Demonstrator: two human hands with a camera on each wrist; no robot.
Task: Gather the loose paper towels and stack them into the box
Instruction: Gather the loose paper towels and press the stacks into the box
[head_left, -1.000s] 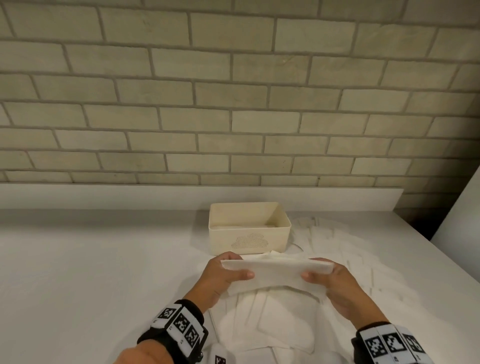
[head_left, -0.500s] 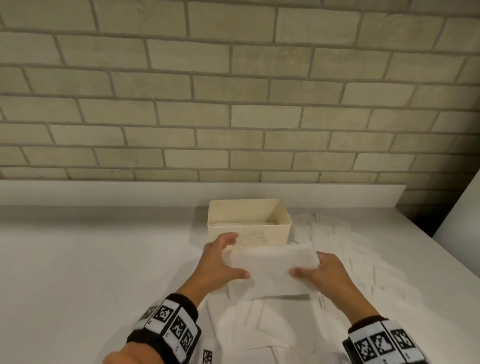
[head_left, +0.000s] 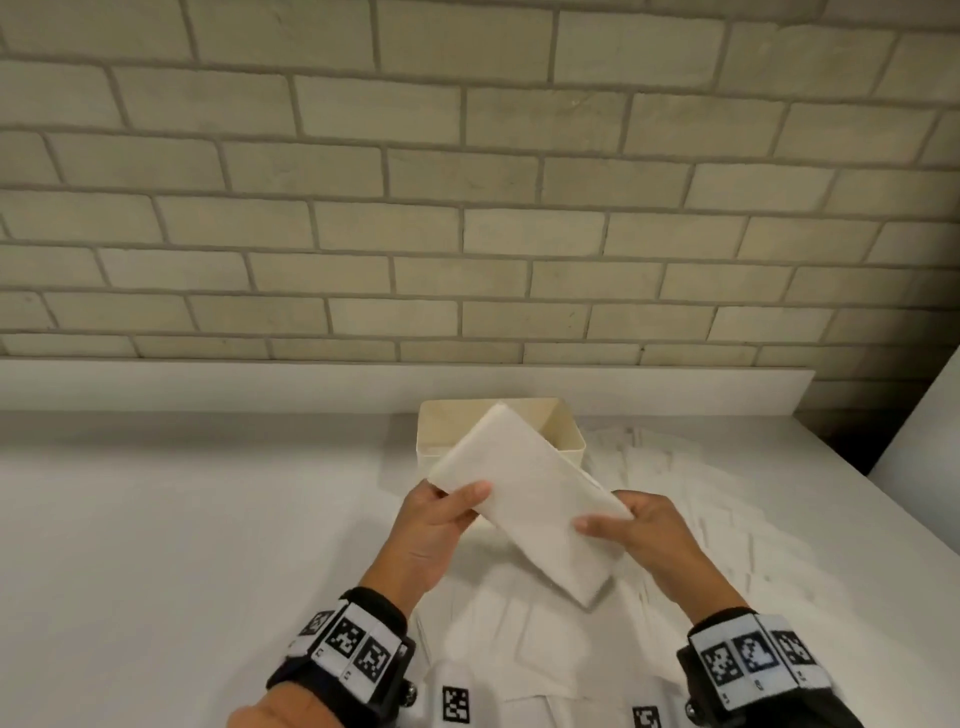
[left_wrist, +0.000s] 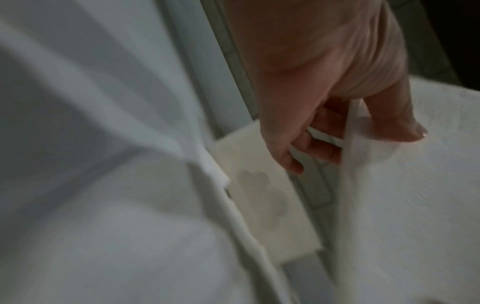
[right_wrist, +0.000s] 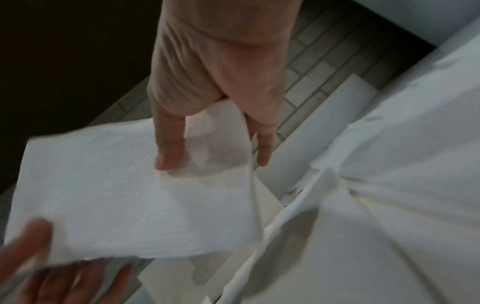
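Head view first: both hands hold 1 folded paper towel (head_left: 524, 499) in the air just in front of the box (head_left: 563, 439). My left hand (head_left: 441, 525) pinches its far-left end, thumb on top; my right hand (head_left: 641, 538) pinches the long edge near the near-right end. The towel's long axis runs diagonally, far-left to near-right, so its far corner overlaps the box opening while the near end hangs over the loose paper towels (head_left: 675, 478) spread on the desk (head_left: 182, 545). The box sits straight ahead of both hands, and I judge the left one nearer to it. The towel looks skewed to the box walls, so I'd expect to swing it square before lowering.

Left wrist view, blurred: the left hand (left_wrist: 337, 98) has its thumb over the towel (left_wrist: 415, 185) and fingers curled beneath, with the box's front wall (left_wrist: 262, 197) just below.

Right wrist view: the right hand (right_wrist: 218, 102) clamps the towel (right_wrist: 124, 195) between thumb and fingers. The left hand's fingers (right_wrist: 52, 273) show at the other end, and a corner of the box (right_wrist: 265, 203) peeks out underneath.
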